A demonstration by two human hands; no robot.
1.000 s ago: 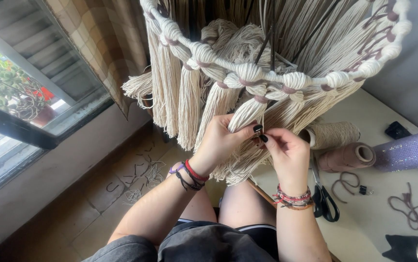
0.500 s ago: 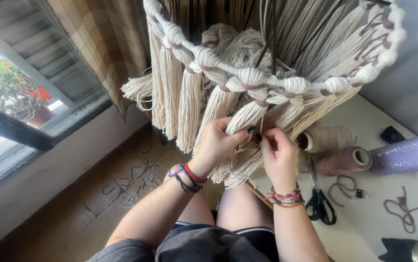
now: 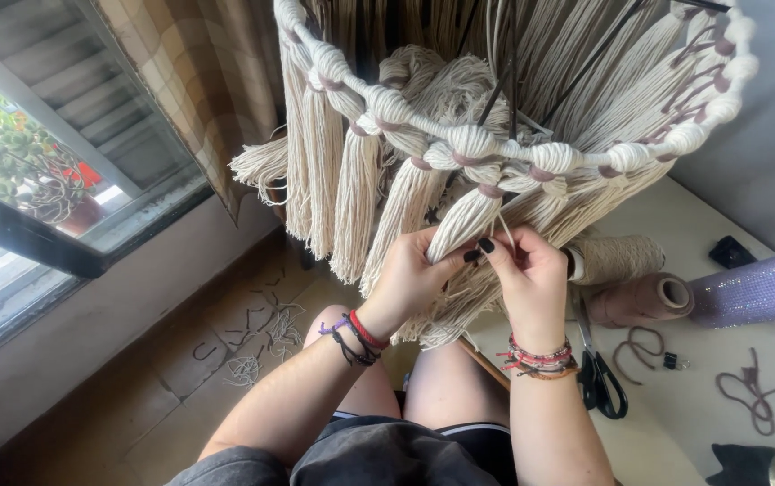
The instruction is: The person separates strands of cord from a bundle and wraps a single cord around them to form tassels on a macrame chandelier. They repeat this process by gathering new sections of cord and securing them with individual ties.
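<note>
A round hoop [image 3: 459, 139] wrapped in cream cord hangs in front of me, ringed with thick cream tassels bound by mauve bands. My left hand [image 3: 414, 274] grips the lower part of one cream tassel [image 3: 464, 220] below the hoop. My right hand [image 3: 531, 279] meets it from the right, its fingertips pinching thin strands at that same tassel. Both wrists carry several coloured bracelets. My bare knees show beneath the hands.
Black-handled scissors [image 3: 599, 382] lie on the pale table [image 3: 675, 432] at my right, next to a cream cord spool [image 3: 617, 256], a mauve spool [image 3: 644, 297] and a glittery purple roll [image 3: 756, 288]. Mauve cord scraps [image 3: 752, 396] lie there. Cord clippings [image 3: 257, 337] litter the floor by the window [image 3: 36, 198].
Both hands have shifted slightly up and left along the tassel and closed in on each other. The view has tilted a little, and the hoop sits higher in the frame.
</note>
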